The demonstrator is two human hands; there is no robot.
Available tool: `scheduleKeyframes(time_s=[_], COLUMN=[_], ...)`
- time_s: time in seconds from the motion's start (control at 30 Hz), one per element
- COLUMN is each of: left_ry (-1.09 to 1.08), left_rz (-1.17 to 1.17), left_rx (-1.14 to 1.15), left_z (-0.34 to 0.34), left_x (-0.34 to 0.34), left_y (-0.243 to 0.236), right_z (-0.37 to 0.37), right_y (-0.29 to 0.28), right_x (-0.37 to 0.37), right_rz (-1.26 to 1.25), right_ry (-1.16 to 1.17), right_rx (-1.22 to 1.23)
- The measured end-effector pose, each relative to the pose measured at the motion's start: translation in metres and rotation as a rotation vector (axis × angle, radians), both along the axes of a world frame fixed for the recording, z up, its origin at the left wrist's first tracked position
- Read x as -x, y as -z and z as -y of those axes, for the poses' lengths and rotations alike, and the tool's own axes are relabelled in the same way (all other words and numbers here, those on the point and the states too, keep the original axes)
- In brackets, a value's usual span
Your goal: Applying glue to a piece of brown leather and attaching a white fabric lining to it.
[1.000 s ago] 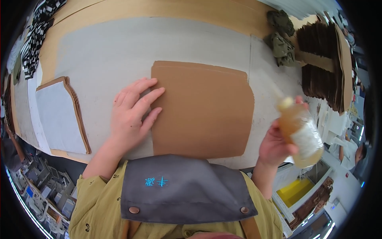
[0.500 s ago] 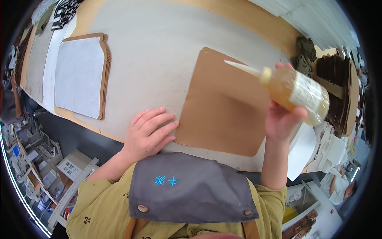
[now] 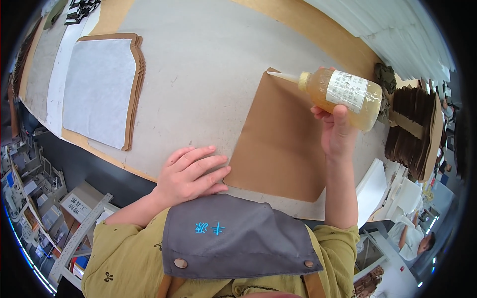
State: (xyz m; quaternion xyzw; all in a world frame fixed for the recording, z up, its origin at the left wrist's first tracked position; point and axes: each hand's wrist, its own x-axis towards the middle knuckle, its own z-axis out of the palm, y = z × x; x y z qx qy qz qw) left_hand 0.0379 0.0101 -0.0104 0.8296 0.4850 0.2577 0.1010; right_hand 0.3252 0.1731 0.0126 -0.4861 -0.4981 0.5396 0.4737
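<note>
A squeeze bottle (image 3: pixel 367 102) of amber liquid, with a yellow cap and a long pale nozzle, is gripped in my right hand (image 3: pixel 337 130). It is tilted nearly level, its nozzle tip at the far left corner of a brown sheet (image 3: pixel 278 149). Whether the tip touches the sheet I cannot tell. My left hand (image 3: pixel 193 171) lies flat, fingers spread, on the grey work surface (image 3: pixel 194 84), fingertips at the sheet's near left edge. The bottle and right hand cover the sheet's far right part.
A stack of brown pieces topped by a white sheet (image 3: pixel 99 94) lies on the left. Dark brown stacked pieces (image 3: pixel 410 134) stand at the right, near white paper (image 3: pixel 371 186). White material (image 3: pixel 387 30) lines the far right edge. A person (image 3: pixel 412 238) is beyond the table, lower right.
My right hand has brought the bottle leftward, and its nozzle now reaches the sheet's far left corner. My left hand stays by the sheet's edge. The view has shifted slightly.
</note>
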Motion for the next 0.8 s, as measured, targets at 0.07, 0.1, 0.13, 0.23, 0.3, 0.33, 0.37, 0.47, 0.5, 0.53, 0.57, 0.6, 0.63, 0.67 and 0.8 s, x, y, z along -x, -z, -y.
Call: scheduleKeyframes(time_s=[0.07, 0.1, 0.13, 0.23, 0.3, 0.33, 0.37, 0.47, 0.5, 0.53, 0.57, 0.6, 0.63, 0.67, 0.8], left_ry=[0.001, 0.002, -0.002, -0.004, -0.001, -0.001, 0.000, 0.006, 0.011, 0.010, 0.010, 0.010, 0.008, 0.003, -0.005], left_rz=[0.002, 0.005, 0.007, 0.012, 0.006, 0.005, 0.005, 0.016, 0.025, 0.025, 0.037, 0.050, 0.049, 0.061, 0.101], left_rx=[0.004, 0.006, 0.006, 0.010, 0.006, 0.008, 0.005, -0.002, -0.007, -0.004, -0.006, -0.008, -0.006, -0.011, -0.040], left_z=[-0.0007, -0.0011, -0.0004, 0.0004, -0.0002, -0.0002, -0.0001, -0.0003, -0.0005, -0.0005, -0.0004, -0.0002, -0.0002, -0.0001, 0.0013], left_x=[-0.0010, -0.0018, -0.0008, 0.0007, 0.0001, -0.0001, -0.0002, 0.0002, 0.0005, 0.0006, 0.0006, 0.0005, 0.0004, 0.0003, 0.0006], left_y=[0.0006, 0.0007, 0.0008, 0.0005, 0.0005, 0.0003, 0.0000, 0.0000, 0.0003, 0.0004, 0.0005, 0.0007, 0.0004, 0.0000, 0.0034], right_z=[-0.0009, -0.0009, -0.0013, -0.0012, -0.0012, -0.0011, -0.0012, -0.0015, -0.0023, -0.0031, -0.0037, -0.0043, -0.0045, -0.0038, 0.0014], right_y=[0.0007, 0.0007, -0.0003, -0.0021, 0.0000, 0.0007, 0.0009, 0.0012, 0.0018, 0.0024, 0.0025, 0.0022, 0.0022, 0.0029, 0.0032], right_x=[-0.0015, -0.0029, -0.0014, 0.0033, 0.0021, 0.0015, 0.0001, -0.0040, -0.0040, -0.0037, -0.0036, -0.0034, -0.0029, -0.0022, -0.0023], right_rz=[0.000, -0.004, -0.005, 0.011, 0.010, 0.010, 0.009, -0.137, -0.128, -0.120, -0.120, -0.045, 0.030, 0.029, 0.032], right_ry=[0.000, -0.003, -0.012, -0.014, -0.020, -0.028, -0.028, -0.080, -0.066, -0.054, -0.054, -0.056, -0.059, -0.061, -0.057], right_rx=[-0.002, 0.003, 0.007, 0.015, 0.014, 0.013, 0.014, 0.008, 0.000, -0.006, -0.003, 0.006, 0.013, 0.016, 0.004])
